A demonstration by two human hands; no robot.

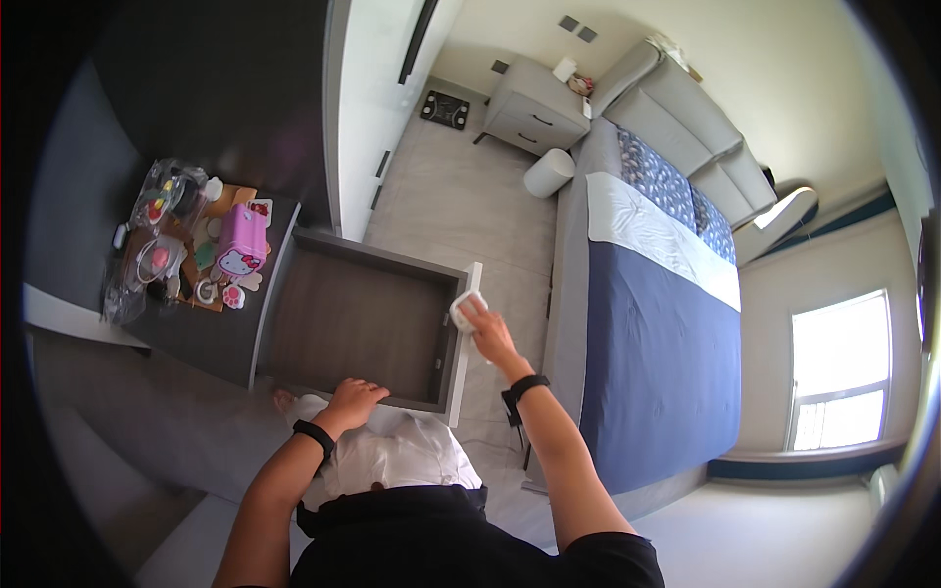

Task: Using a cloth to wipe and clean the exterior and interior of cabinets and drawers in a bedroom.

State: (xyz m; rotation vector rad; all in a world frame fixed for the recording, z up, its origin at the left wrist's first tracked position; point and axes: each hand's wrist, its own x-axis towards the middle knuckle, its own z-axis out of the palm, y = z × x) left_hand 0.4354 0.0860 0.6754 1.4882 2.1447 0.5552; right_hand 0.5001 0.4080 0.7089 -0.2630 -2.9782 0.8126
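Note:
A pulled-out drawer (353, 316) with a dark wood-look bottom and a white front panel lies before me; nothing stands in it. My right hand (491, 332) presses a folded white cloth or wipe (466, 309) on the top edge of the front panel. On the drawer's near side wall rests my left hand (358, 401), its fingertips over the rim and nothing seen in it. Both wrists wear black bands.
A dark cabinet top (198, 338) left of the drawer bears a pink cartoon-cat box (242, 239), plastic bags and small trinkets. A bed with a blue cover (654, 367) stands at the right. Farther off are a grey nightstand (540, 106), a white bin (549, 173) and a black scale (445, 110).

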